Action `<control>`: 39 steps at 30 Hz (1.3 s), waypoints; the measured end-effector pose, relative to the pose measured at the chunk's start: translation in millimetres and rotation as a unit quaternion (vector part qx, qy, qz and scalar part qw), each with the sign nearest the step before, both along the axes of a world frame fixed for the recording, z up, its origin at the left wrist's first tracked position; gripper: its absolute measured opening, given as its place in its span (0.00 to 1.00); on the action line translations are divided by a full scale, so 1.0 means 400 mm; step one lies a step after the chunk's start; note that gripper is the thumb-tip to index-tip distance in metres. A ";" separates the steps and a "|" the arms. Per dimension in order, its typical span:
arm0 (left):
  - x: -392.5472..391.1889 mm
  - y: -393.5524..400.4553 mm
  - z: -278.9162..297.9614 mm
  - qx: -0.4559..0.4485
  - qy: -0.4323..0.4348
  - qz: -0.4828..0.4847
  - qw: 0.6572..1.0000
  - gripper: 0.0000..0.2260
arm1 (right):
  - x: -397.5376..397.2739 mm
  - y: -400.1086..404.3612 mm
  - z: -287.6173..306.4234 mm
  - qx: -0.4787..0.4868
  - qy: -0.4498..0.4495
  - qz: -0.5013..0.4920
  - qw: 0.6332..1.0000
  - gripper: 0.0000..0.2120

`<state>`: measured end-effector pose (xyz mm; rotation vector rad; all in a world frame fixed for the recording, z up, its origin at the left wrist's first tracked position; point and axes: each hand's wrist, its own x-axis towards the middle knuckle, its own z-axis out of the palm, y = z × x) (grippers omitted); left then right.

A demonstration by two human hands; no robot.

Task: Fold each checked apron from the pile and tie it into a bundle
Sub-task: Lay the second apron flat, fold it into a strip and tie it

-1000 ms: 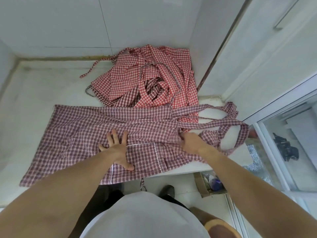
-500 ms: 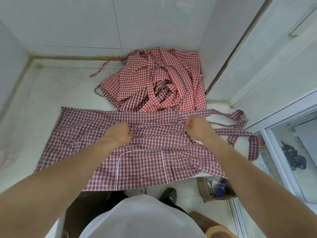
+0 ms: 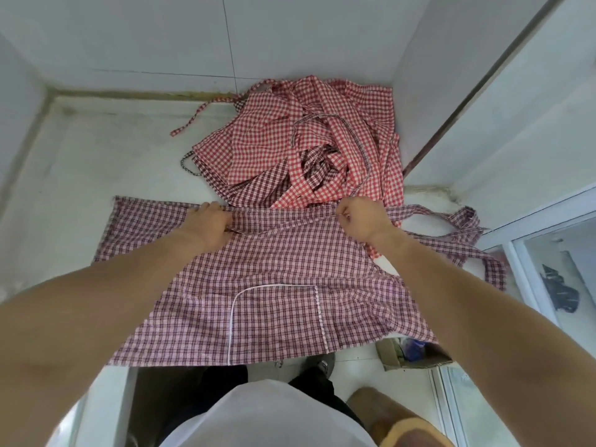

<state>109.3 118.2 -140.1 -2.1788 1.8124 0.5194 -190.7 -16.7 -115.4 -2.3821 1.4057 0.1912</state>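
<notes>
Folding under way: pale surface (image 3: 96, 162) bearing spread apron (image 3: 274, 295), far hem pinched in curled left hand (image 3: 206, 221) and right hand (image 3: 358, 221). Beyond both, pile (image 3: 306, 150) waiting. Next, probably: drawing hem nearward evenly, then gathering straps (image 3: 464, 240) right of right hand.

There's an open cardboard box (image 3: 407, 356) with some blue stuff inside on the tiled floor (image 3: 350, 366), below a white counter (image 3: 96, 156).
</notes>
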 end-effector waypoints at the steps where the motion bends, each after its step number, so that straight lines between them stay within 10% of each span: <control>1: 0.014 -0.007 -0.004 -0.004 0.015 0.010 1.000 0.10 | 0.002 -0.014 0.003 -0.001 -0.009 -0.008 1.000 0.06; 7: 0.057 -0.032 -0.008 0.029 0.131 0.049 0.990 0.10 | 0.017 -0.041 -0.014 0.003 -0.011 -0.036 0.999 0.04; 13: 0.092 -0.053 -0.009 0.075 0.031 -0.046 0.996 0.13 | 0.022 -0.039 -0.034 0.011 -0.012 -0.065 0.998 0.05; 19: 0.132 -0.067 -0.020 -0.038 0.037 0.095 0.994 0.03 | 0.027 -0.044 -0.025 0.076 -0.033 -0.093 0.992 0.08; 25: 0.141 -0.057 -0.040 -0.044 0.101 0.089 0.990 0.20 | 0.021 -0.060 -0.014 0.130 -0.128 -0.162 0.970 0.11; 39: 0.140 -0.040 0.002 -0.103 0.173 0.124 0.972 0.03 | 0.007 -0.029 0.068 0.209 -0.260 -0.132 0.933 0.15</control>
